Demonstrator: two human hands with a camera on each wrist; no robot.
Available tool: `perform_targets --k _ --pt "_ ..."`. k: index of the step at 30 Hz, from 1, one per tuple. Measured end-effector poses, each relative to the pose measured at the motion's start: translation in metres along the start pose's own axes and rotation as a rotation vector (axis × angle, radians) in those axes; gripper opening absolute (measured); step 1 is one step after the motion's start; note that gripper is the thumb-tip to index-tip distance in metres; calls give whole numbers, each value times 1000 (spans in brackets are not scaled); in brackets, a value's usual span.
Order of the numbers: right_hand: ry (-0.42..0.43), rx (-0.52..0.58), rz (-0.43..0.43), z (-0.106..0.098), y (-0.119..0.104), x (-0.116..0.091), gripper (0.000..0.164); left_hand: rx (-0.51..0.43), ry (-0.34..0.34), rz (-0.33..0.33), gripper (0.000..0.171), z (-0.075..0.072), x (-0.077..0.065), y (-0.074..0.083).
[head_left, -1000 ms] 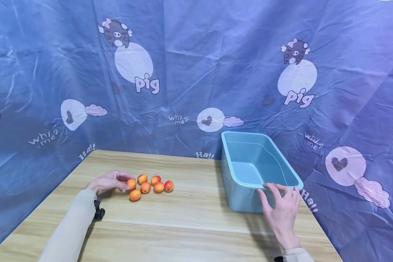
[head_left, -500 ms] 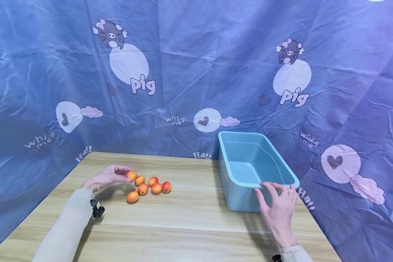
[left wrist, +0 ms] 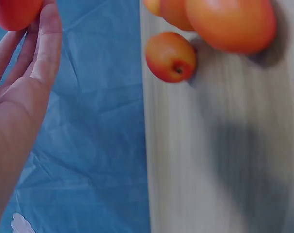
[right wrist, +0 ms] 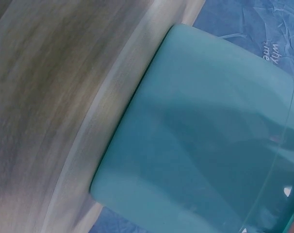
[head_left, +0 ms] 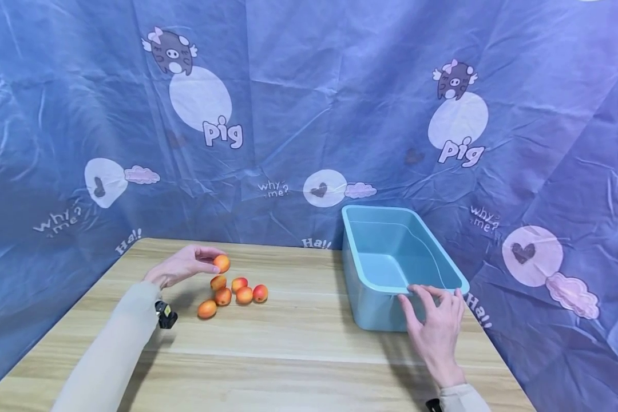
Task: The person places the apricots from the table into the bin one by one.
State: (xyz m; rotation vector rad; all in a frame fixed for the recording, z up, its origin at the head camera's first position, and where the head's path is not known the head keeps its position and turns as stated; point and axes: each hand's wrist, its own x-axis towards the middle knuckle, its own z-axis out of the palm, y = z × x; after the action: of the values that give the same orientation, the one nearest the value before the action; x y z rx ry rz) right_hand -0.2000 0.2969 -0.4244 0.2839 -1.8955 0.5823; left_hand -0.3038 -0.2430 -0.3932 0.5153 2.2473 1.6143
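Observation:
In the head view my left hand (head_left: 185, 266) pinches an orange-red apricot (head_left: 222, 263) between thumb and fingers, raised off the table. The same apricot (left wrist: 17, 12) shows at the top left of the left wrist view, partly cut off. Several more apricots (head_left: 223, 296) lie in a loose cluster just below that hand. On the right, my right hand (head_left: 438, 335) grips the near rim of a blue plastic bin (head_left: 378, 309), thumb outside and fingertips over the edge. The bin's wall (right wrist: 186, 136) fills much of the right wrist view, where only a sliver of hand appears.
The wooden table (head_left: 288, 343) ends at a blue printed cloth (head_left: 288, 114) hanging behind and at both sides. The bin stands upright near the table's right edge, its inside floor visible. A black wrist device (head_left: 166, 315) sits at the left cuff.
My left hand has lifted one apricot from the cluster and moved it up and slightly right. The right hand stays at the bin's rim. The head view has shifted slightly.

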Motion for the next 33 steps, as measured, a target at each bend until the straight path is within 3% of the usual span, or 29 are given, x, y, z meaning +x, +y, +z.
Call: perform_targets --k 10,17,25,33 --pt "3 0 -4 1 0 0 50 37 31 -7 54 24 24 21" --pt "5 4 -8 1 0 -1 50 83 22 56 45 40 42 36" --pt "12 -2 -10 1 0 0 51 18 24 75 42 59 61 50" --pt "5 6 -3 0 0 0 52 -20 52 124 41 81 76 52"
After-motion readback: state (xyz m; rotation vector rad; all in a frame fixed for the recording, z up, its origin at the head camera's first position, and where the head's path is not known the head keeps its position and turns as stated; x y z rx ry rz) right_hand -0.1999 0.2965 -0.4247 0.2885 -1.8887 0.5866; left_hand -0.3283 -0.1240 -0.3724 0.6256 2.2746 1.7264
